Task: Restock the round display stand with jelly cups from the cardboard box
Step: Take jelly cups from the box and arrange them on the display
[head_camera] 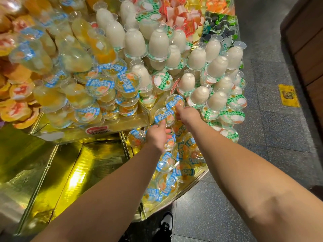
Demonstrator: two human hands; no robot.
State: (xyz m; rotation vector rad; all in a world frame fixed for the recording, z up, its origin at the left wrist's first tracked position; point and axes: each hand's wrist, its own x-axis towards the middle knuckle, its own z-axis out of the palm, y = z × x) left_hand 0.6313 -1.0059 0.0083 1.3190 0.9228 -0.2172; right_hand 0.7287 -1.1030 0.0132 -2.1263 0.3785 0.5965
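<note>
Both hands set blue-lidded cups on the stand (111, 127): left hand (158, 135) touches one cup (164, 116), right hand (187, 115) another (174, 102), grips unclear; gold bays beside stay bare, box unseen

Both hands, left (158, 134) and right (187, 116), touch blue-lidded jelly cups (164, 116) (peach-coloured) on the gold display stand (97, 154).

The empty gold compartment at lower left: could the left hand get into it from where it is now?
Probably yes. The left hand rests on blue-lidded cups beside the gold compartment, which lies open-topped with nothing above it.
</note>
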